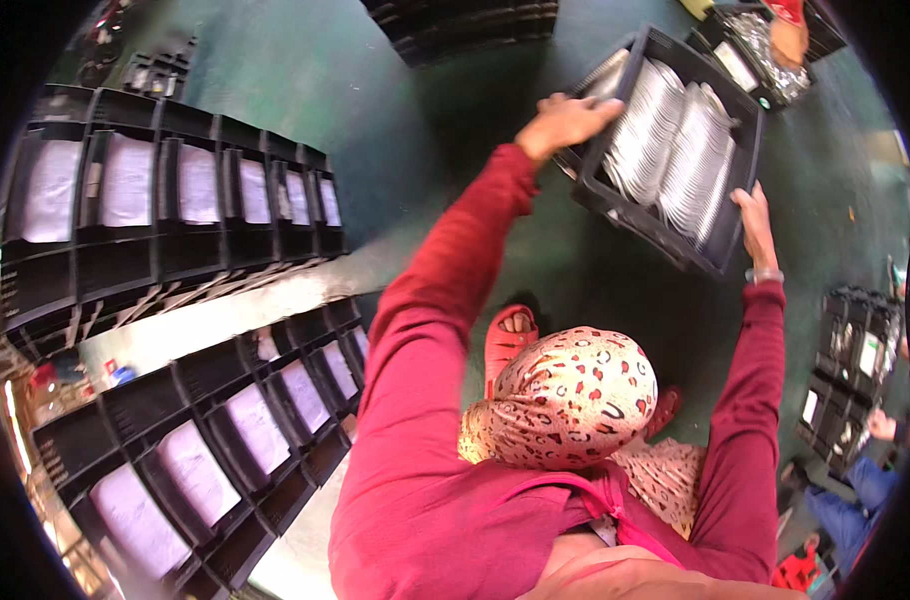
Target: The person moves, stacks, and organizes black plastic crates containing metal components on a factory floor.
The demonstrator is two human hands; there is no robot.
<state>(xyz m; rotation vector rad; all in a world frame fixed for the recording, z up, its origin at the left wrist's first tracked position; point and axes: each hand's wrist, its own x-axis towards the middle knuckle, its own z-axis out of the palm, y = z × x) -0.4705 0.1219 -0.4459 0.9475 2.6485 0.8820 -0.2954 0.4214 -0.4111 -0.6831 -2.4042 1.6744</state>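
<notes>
Both my arms, in red sleeves, reach forward to a black plastic crate (665, 235) that sits at a slant. Inside it, two long rows of thin, whitish, curved pieces (643, 135) stand packed close together. My left hand (567, 122) grips the crate's left side, its thumb over the rim. On the right side, near the closest corner, my right hand (756, 222) holds the crate wall; part of its fingers is hidden. Another dark crate with pale contents (605, 80) shows at the crate's left edge, partly covered by it.
Black racks (125, 270) with white sheets stand in two rows on the left. Black crates (465, 30) stand ahead on the green floor (365, 130). At far right, a person in blue trousers (850, 505) is beside more black crates (845, 370). Another person's hand (790, 42) reaches over silvery packages.
</notes>
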